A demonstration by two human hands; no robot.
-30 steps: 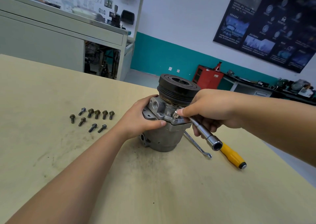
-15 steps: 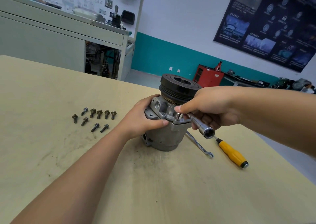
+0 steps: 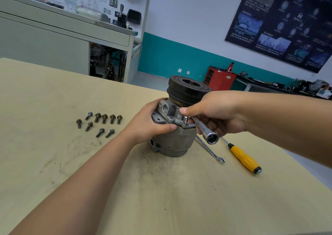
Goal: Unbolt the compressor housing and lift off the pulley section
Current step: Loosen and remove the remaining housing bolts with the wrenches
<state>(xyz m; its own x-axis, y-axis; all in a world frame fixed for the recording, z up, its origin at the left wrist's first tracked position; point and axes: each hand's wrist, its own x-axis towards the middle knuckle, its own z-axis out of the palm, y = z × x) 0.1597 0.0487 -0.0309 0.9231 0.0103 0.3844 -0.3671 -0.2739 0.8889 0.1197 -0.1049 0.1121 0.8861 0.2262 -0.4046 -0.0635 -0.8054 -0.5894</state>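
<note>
Head view: the compressor (image 3: 172, 141) is stood upright on the surface (image 3: 53, 163) between both hands, pulley section (image 3: 186, 91) uppermost. Its flange is gripped by the left hand (image 3: 150, 121). A socket wrench (image 3: 206, 130) is held in the curled right hand (image 3: 215, 112), beside a flange bolt (image 3: 186, 120). Loose bolts (image 3: 100, 122) are laid left of the left hand; a spanner (image 3: 210, 150) and screwdriver (image 3: 244, 159) are seen beneath the right hand.

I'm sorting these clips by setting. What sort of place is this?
Most likely a car-repair training workshop: a compressor stands on a wooden bench beside loose bolts, a technical poster hangs on the wall, and a red tool cabinet sits at the back.
</note>
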